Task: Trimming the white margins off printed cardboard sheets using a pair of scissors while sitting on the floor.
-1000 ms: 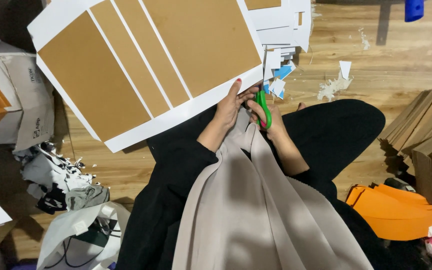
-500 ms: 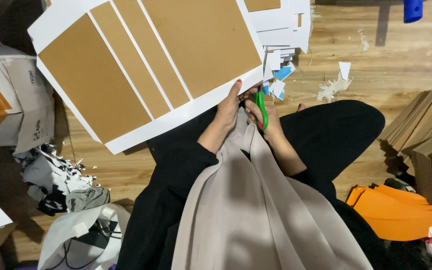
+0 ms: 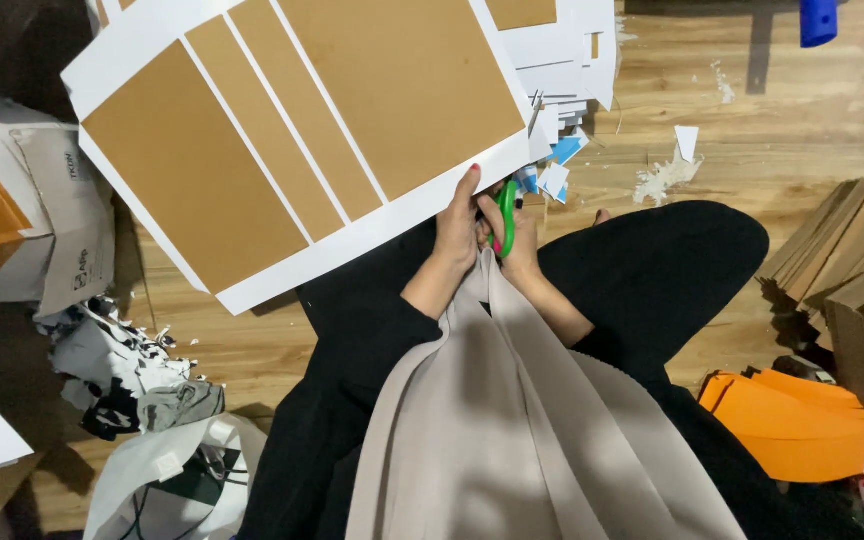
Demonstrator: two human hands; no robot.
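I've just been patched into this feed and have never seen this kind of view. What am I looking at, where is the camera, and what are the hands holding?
There is no machine here: a person sits on a wooden floor and works with bare hands. The single camera sits on their head and looks straight down, so you see their lap and arms from above. The left hand grips the edge of a big white sheet printed with brown panels. The right hand holds green scissors at that same edge. Around them lie paper scraps, a stack of cut sheets, brown card stacks on the right, orange sheets, and a white box on the left.
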